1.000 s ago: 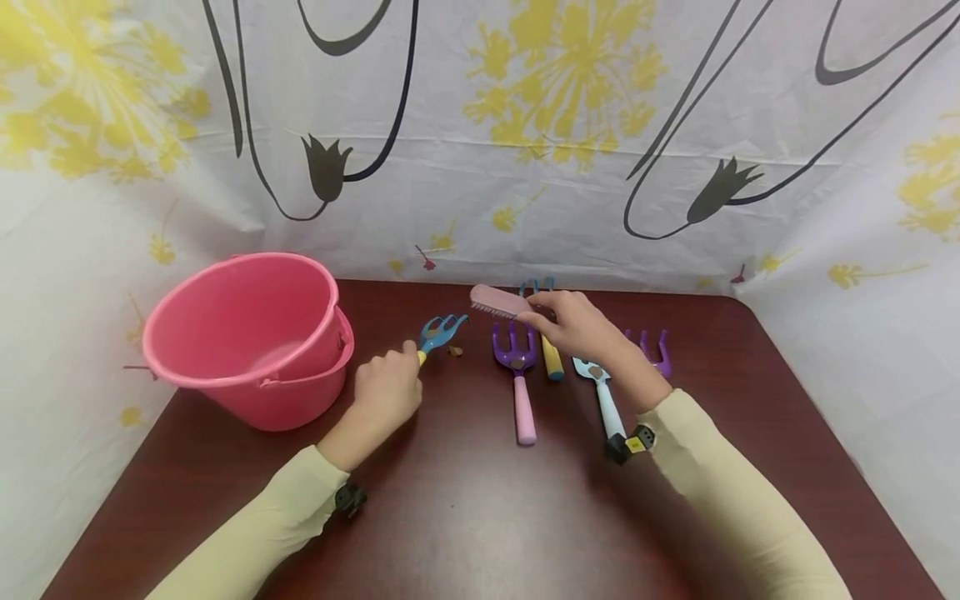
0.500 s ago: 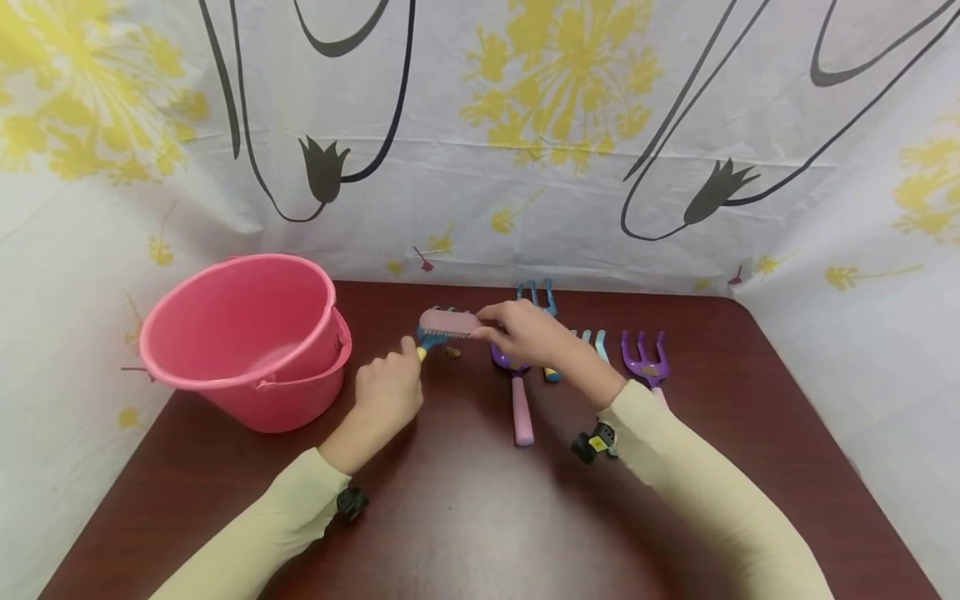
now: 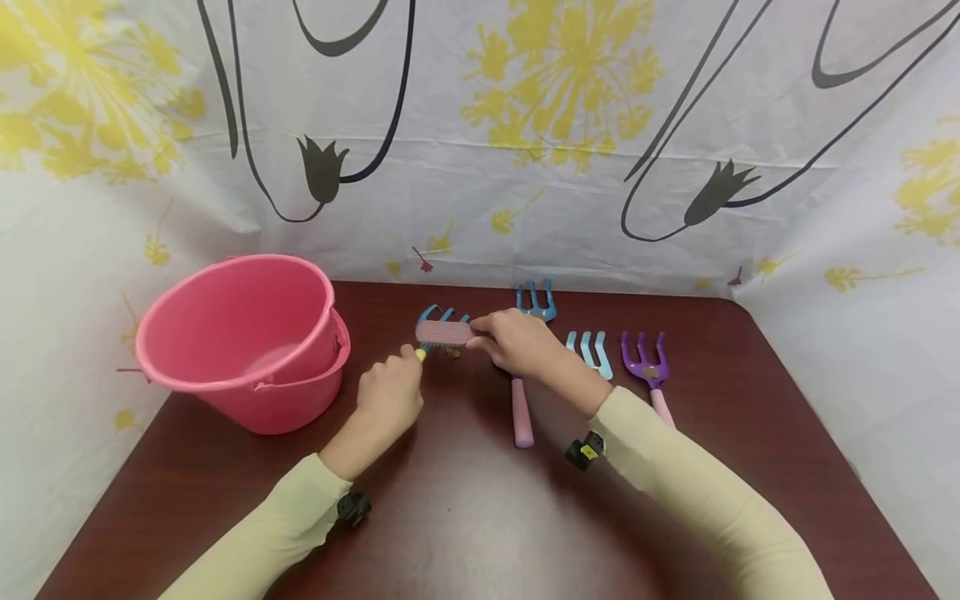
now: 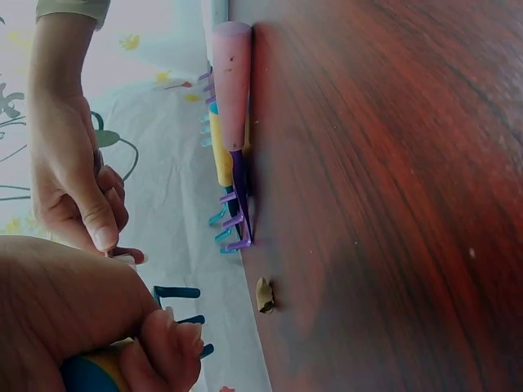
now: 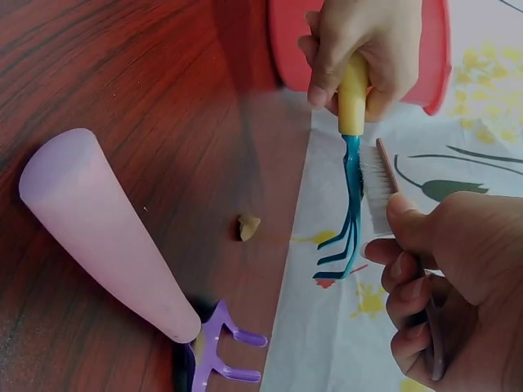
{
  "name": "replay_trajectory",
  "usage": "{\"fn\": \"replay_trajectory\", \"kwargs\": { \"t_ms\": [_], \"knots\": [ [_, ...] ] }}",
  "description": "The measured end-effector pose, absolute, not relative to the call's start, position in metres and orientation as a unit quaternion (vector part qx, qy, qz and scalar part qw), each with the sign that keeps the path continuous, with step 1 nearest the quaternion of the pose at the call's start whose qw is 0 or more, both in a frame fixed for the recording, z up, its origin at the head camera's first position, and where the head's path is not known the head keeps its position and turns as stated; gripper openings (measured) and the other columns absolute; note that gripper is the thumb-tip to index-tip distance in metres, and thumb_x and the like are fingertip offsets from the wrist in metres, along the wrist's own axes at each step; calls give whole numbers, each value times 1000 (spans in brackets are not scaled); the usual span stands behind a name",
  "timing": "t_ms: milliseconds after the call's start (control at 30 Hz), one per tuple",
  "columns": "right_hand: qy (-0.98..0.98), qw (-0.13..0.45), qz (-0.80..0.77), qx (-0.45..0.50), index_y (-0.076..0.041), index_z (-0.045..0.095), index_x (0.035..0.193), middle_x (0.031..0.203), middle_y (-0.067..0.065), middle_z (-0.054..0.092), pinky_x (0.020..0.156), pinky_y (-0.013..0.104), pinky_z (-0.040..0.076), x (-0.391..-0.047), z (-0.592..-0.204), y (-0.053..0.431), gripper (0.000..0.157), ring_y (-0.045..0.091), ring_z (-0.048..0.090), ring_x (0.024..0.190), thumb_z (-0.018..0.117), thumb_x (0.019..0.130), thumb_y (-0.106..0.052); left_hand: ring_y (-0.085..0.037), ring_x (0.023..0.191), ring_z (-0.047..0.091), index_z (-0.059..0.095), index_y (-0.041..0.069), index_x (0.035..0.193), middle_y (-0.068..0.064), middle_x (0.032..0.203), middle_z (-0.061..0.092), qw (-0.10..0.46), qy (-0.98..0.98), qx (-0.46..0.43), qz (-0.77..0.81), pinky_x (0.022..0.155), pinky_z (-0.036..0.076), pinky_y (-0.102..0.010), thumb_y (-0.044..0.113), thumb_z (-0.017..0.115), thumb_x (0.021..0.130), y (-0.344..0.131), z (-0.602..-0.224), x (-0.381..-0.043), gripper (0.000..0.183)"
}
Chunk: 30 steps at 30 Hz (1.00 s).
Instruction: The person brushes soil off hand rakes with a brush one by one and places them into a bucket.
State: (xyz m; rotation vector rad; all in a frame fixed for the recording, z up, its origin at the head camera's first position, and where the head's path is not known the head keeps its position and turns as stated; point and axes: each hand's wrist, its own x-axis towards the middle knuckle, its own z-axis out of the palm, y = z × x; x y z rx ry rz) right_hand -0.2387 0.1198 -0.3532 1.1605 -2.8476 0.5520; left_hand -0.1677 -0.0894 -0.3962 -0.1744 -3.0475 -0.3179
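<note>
Gripping a yellow-handled blue fork [image 5: 352, 175]: left hand [image 3: 388, 393], just right of the pink bucket [image 3: 262, 412]. Right hand [image 3: 517, 340], farther from bucket, pinches a pink brush [image 3: 444, 334], bristles against the fork's back. Small brown lump [image 5: 248, 227] on the table [image 3: 450, 533], right of bucket. Farther right of bucket: pink-handled purple fork [image 3: 522, 412], second blue fork [image 3: 536, 312], pale blue fork [image 3: 597, 357], another purple fork [image 3: 647, 368].

In the head view, pale glare whitens the tabletop [image 3: 465, 533] between soft shadows.
</note>
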Motion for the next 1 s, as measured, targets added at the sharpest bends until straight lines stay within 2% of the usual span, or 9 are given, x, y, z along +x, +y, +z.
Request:
{"fn": "replay_trajectory", "kwargs": {
  "t_ms": [200,267,333,433,500,567,667,867,1000],
  "knots": [
    [-921,8,172,348,-15,45,69,60,-4,32,46,27,27,-243,-357,119,40,12,34,51,63,102,-28,-33,56,61,52,-3,97,-16,72,56,43,-992,-57,-102,50,54,-43,11,79,80,-91,-397,-166,35],
    [-925,7,176,337,-15,51,73,60,-3,37,46,27,29,-245,-358,119,35,12,38,52,63,102,-28,-33,56,61,52,-3,96,-16,71,56,46,-992,-59,-100,49,54,-43,11,79,80,-91,-398,-165,35],
    [-928,5,181,325,-14,60,80,62,-3,44,48,27,33,-248,-359,121,27,13,42,53,64,102,-29,-31,55,60,51,-2,96,-15,70,54,44,-992,-61,-103,49,54,-43,11,80,80,-91,-398,-165,35],
    [-932,3,190,310,-11,72,100,73,-1,61,50,28,38,-251,-360,124,17,13,49,56,66,101,-27,-29,55,59,51,-2,96,-14,69,53,36,-992,-60,-108,48,53,-41,11,80,80,-91,-398,-165,36],
    [-935,3,187,302,-8,74,111,82,2,67,50,28,39,-253,-360,125,23,13,51,56,66,101,-28,-28,54,58,51,-2,97,-13,69,52,28,-992,-59,-109,48,53,-40,12,81,81,-91,-397,-166,36],
    [-938,5,183,295,-6,73,116,86,4,69,49,28,38,-254,-360,125,27,14,51,54,66,101,-28,-28,54,57,51,-2,98,-13,69,52,21,-992,-57,-108,48,53,-40,12,80,81,-91,-397,-166,36],
    [-941,9,179,287,-7,74,112,82,3,66,48,29,36,-257,-360,125,27,14,48,53,64,102,-30,-27,53,56,51,-3,99,-13,70,52,14,-993,-56,-106,48,53,-39,12,81,82,-91,-395,-166,37],
    [-940,6,201,275,-6,71,104,73,2,60,51,31,40,-263,-356,132,27,14,51,53,59,105,-31,-29,54,57,51,-3,100,-15,70,54,19,-992,-56,-107,48,53,-41,11,80,81,-92,-394,-166,37],
    [-942,13,218,254,-5,71,111,72,2,59,49,33,40,-266,-352,143,30,16,51,51,58,105,-31,-29,52,57,51,-3,99,-15,69,54,29,-993,-55,-104,48,53,-41,11,80,80,-95,-393,-166,38]
  ]
}}
